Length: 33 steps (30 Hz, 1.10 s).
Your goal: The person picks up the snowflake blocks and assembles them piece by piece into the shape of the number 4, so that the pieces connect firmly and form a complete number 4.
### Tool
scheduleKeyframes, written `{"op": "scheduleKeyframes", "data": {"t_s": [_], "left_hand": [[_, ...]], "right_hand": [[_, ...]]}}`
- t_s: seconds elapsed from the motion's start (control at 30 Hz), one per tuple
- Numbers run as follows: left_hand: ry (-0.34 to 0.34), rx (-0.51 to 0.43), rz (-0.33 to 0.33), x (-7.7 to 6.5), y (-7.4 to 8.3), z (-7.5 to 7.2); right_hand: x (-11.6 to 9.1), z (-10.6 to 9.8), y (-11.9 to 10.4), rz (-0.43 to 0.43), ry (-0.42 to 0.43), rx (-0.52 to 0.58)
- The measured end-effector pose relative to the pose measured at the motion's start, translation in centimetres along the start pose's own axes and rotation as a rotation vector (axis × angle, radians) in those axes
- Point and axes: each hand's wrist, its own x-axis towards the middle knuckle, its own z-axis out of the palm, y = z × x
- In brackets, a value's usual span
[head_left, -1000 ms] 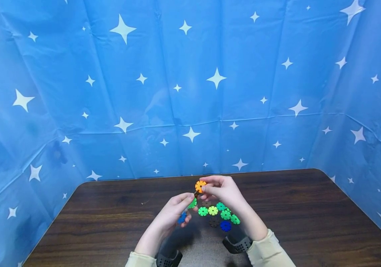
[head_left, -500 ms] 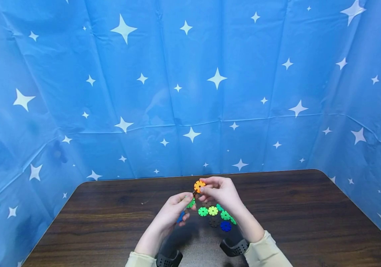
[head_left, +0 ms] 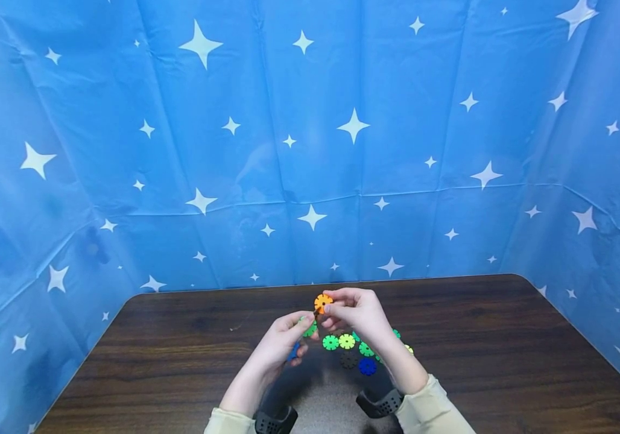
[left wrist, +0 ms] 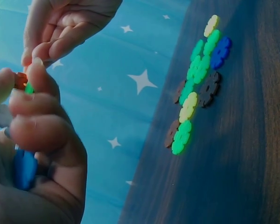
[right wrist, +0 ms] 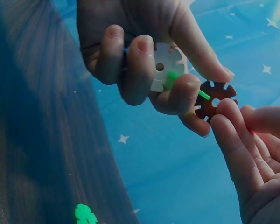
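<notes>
Above the table my left hand [head_left: 278, 345] grips a joined string of notched plastic discs. A green disc [head_left: 310, 328] shows by its fingertips, and a blue disc [head_left: 294, 351] lies lower in the fingers. In the right wrist view, a whitish disc [right wrist: 167, 52] and a brown disc [right wrist: 219, 90] are part of the string, the brown one at the left thumb and forefinger. My right hand [head_left: 363, 313] pinches an orange disc [head_left: 323, 302] against the brown one. Whether their slots are fully engaged cannot be seen.
Several loose discs lie on the dark wooden table [head_left: 180, 361] below the hands, among them a light green disc [head_left: 330, 343], a yellow disc [head_left: 347, 341] and a dark blue disc [head_left: 367, 366]. A blue starred curtain [head_left: 310, 169] stands behind and at both sides.
Both hands have drifted slightly left with the joined discs, the orange one included. The right forearm has shifted left, covering some loose discs and uncovering others on its right.
</notes>
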Motion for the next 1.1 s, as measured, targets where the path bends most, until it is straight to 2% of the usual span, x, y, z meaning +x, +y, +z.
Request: {"op": "scheduleKeyframes", "data": {"t_s": [0.33,0.5,0.83,1.1], "left_hand": [[-0.057,-0.029,-0.035,0.2,0.0,0.0],[-0.049,0.002,-0.055,0.1,0.1,-0.1],[-0.038,0.008,-0.032,0.1,0.1,-0.1],[-0.018,0.004,-0.014,0.0,0.4,0.0]], "right_hand": [[-0.1,-0.6,-0.5,-0.007,-0.042,-0.039],[-0.1,-0.8,-0.5,-0.013,-0.033,-0.060],[0.0,-0.9,-0.7,-0.021,-0.062,-0.064],[-0.2,-3.2,0.1,-0.018,-0.066,-0.153]]}}
